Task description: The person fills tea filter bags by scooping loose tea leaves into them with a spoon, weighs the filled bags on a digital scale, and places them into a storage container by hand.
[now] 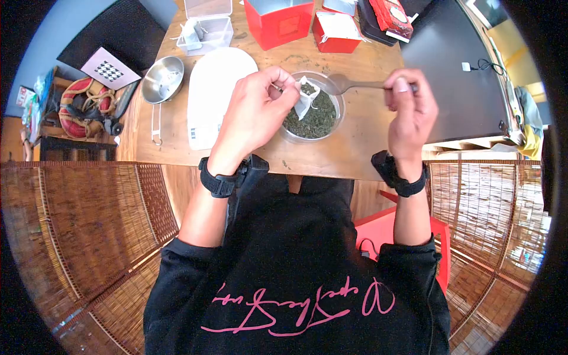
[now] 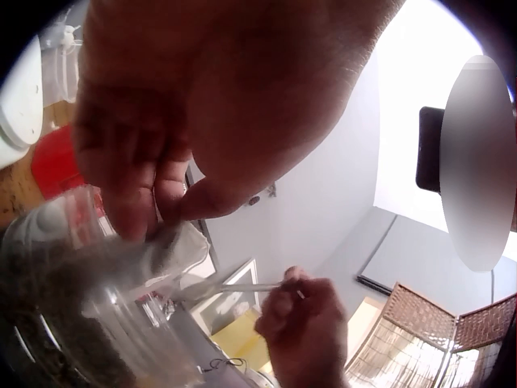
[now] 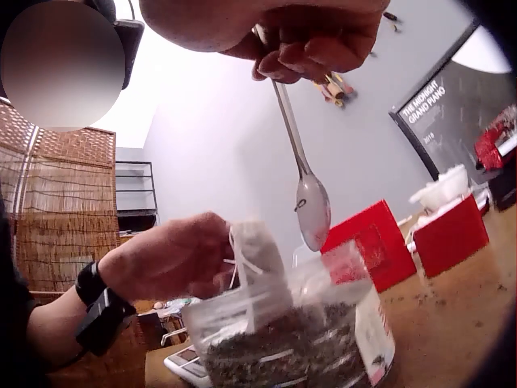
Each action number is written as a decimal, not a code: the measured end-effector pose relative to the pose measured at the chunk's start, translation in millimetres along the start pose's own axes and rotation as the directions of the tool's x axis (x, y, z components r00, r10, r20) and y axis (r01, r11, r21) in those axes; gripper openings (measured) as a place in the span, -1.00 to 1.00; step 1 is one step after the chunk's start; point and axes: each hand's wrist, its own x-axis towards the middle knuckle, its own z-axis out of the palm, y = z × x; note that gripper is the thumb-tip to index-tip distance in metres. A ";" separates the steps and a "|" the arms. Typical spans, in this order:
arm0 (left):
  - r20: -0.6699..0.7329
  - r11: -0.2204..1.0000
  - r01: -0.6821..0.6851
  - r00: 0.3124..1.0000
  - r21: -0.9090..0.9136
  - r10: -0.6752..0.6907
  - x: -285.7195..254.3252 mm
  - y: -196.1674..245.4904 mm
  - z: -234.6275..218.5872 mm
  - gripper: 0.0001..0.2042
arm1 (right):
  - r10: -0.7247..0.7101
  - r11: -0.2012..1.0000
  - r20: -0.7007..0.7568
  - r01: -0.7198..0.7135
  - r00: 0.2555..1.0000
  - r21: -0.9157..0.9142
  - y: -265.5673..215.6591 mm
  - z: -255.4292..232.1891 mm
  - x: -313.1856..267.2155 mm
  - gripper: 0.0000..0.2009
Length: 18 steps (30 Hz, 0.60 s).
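My left hand (image 1: 257, 109) pinches the top of a small white tea bag (image 1: 304, 105) between thumb and fingers. The bag hangs over a clear plastic jar (image 1: 341, 112) of dried green leaves (image 1: 322, 117), its mouth showing some leaf inside. A metal spoon (image 1: 361, 84) is gripped by its handle in my right hand (image 1: 412, 109), its bowl over the jar's far right rim. In the right wrist view, the spoon's bowl (image 3: 313, 212) points down and carries only a dark speck. The tea bag (image 3: 260, 271) reaches down into the jar there, a string on its side.
Left of the jar lies a white kitchen scale (image 1: 213, 112), with a steel pan (image 1: 164, 78) beyond it. Along the back stand a clear box (image 1: 219, 35) with white bags, a large red box (image 1: 278, 26) and a smaller red box (image 1: 335, 32). Leaf crumbs dot the wooden table (image 1: 373, 130).
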 end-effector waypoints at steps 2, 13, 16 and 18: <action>0.066 0.950 0.069 0.997 -0.305 -0.051 -0.2 -3.9 0.3 -0.84 | 0.119 0.988 0.066 -0.112 0.991 -0.102 7.7 7.6 -8.8 -0.84; -0.028 0.970 0.060 0.997 -0.234 -0.069 -1.9 -6.7 -0.7 -0.85 | 0.129 0.916 0.301 0.002 0.945 -0.401 -3.1 9.2 -19.7 -0.89; 0.010 0.968 0.075 0.997 -0.238 -0.075 -1.1 -1.3 2.0 -0.86 | 0.006 0.836 0.243 0.129 0.970 -0.533 -14.4 12.4 -10.8 -0.84; 0.045 0.974 0.074 0.997 -0.216 -0.066 -0.9 3.9 3.5 -0.86 | 0.045 0.854 0.297 0.117 0.954 -0.507 -24.1 18.6 -6.0 -0.83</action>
